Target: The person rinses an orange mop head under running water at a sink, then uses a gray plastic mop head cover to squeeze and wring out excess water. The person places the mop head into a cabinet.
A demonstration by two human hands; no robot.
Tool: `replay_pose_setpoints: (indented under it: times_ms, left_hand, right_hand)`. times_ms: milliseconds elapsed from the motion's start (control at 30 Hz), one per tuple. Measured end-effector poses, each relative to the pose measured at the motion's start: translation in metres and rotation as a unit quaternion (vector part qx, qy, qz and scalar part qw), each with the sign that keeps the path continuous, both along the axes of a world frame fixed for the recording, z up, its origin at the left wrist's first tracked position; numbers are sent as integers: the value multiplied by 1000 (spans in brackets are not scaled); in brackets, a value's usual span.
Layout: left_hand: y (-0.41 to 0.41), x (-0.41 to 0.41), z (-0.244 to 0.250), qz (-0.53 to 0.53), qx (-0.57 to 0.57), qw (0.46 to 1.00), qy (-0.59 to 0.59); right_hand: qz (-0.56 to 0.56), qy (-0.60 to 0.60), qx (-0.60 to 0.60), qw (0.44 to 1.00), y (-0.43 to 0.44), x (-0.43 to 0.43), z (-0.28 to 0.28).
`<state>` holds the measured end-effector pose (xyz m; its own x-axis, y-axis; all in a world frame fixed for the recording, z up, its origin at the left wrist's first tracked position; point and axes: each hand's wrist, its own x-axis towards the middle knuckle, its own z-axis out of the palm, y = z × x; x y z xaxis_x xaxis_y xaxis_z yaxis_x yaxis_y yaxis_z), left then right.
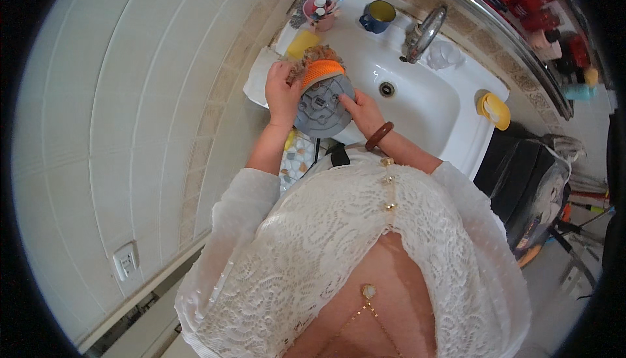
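Observation:
A round grey plastic mop-head plate [325,108] is held up in front of me, above the sink's near left edge. An orange mesh mop pad [323,71] with beige fringe [320,55] covers only the plate's far side. My left hand [283,86] pinches the fringe and the pad's edge at the left. On the plate's right side, my right hand [364,108] grips the rim, thumb lying on the ribbed face. A brown bangle [379,136] circles my right wrist. Most of the fringe behind the plate is hidden.
The white washbasin [430,113] has a chrome faucet [426,35]. A blue mug [377,15], a pink cup [320,18] of toothbrushes and a yellow sponge [302,44] stand along its back left. A yellow soap dish [494,111] sits right. The tiled wall [146,89] is close on my left.

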<state>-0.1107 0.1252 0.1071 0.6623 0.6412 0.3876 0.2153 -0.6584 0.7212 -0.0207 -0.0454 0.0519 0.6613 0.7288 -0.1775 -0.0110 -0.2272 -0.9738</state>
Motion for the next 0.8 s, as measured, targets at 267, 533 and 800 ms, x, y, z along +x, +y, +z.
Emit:
replay_pose_setpoints:
  times_ms: [267, 533, 800]
  left_hand:
    - [-39, 7, 13, -83, 145, 986, -9]
    - [-37, 6, 27, -55, 56, 997, -15]
    - [-11, 0, 17, -34, 57, 998, -13]
  right_hand:
    - [-82, -25, -29, 996, 1, 7, 16]
    - [-90, -30, 23, 995, 3, 10, -12]
    - [-68, 38, 77, 994, 1, 10, 4]
